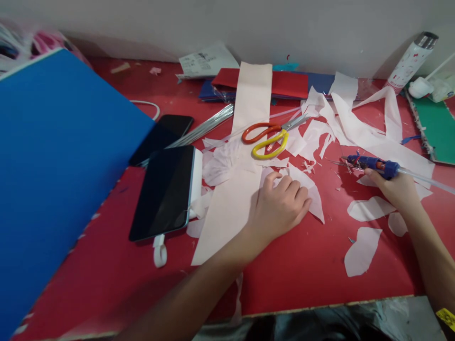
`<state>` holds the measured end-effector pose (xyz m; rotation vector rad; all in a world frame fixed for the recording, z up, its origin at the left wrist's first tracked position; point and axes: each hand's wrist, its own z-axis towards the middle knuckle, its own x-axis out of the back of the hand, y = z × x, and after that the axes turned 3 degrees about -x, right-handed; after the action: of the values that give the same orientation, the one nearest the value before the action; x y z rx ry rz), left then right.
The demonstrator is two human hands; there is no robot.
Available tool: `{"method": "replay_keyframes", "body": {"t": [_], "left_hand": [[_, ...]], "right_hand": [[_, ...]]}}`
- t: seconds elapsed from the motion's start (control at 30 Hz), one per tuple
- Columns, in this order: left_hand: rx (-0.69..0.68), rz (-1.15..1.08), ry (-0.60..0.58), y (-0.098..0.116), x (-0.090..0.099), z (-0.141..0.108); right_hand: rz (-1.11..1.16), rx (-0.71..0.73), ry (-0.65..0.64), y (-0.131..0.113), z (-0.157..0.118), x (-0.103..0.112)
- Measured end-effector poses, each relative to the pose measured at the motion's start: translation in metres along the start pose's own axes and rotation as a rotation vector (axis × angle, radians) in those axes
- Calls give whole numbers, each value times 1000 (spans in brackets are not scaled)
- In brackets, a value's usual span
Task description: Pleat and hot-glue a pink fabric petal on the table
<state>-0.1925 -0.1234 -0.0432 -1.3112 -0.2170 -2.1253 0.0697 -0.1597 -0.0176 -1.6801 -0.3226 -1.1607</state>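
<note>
My left hand (282,203) is curled, knuckles up, over a pale pink paper piece (314,194) that shows past its fingers. Whether the fingers grip the paper is hidden. My right hand (398,189) is wrapped round a blue glue gun (375,165), its nozzle pointing left and a clear glue stick (426,178) coming out of its back. Cut paper petals (362,251) lie below the right hand. Scissors (272,137) with one red and one yellow handle lie beyond the left hand, blades pointing right.
A long cream paper strip (227,215) runs under my left wrist. Left are a tablet (163,189), a phone (174,128), a white tape loop (160,253) and a large blue board (64,166). Paper scraps (355,118), a bottle (410,64) and a green board (439,128) are at the right.
</note>
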Motion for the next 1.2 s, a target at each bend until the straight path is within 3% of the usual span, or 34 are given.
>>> {"method": "replay_keyframes", "body": {"t": [0.87, 1.03, 1.2], "left_hand": [[18, 59, 10, 5, 8, 0], [-6, 90, 64, 7, 5, 9], [-1, 119, 39, 4, -5, 30]], "right_hand": [[-12, 5, 31, 3, 2, 0], [-34, 14, 32, 0, 2, -1], [-44, -10, 90, 1, 4, 1]]}}
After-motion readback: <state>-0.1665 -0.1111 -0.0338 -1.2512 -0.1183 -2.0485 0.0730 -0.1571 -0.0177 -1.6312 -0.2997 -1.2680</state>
